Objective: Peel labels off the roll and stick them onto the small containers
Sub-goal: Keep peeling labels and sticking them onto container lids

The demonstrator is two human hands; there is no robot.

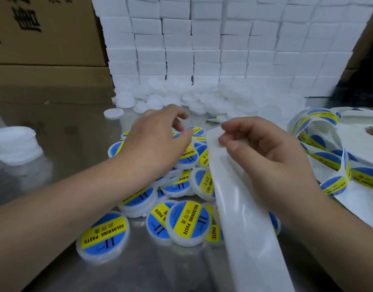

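Note:
A heap of small round white containers (186,223) with blue and yellow "SOLDERING PASTE" labels lies in the middle of the steel table (76,131). My left hand (156,142) hovers over the heap's far side with fingers loosely curled and nothing in it. My right hand (263,150) pinches the white backing strip (244,218), which runs down toward me and shows no labels on this stretch. The label roll (350,144) lies at the right, with loops of strip bearing blue and yellow labels (333,185).
Several unlabelled white containers (202,98) are piled along the back, below a wall of stacked white boxes (213,49). A lone white lid (113,113) lies apart. A white stack (13,142) stands at the left edge. Cardboard boxes (44,39) rise at back left.

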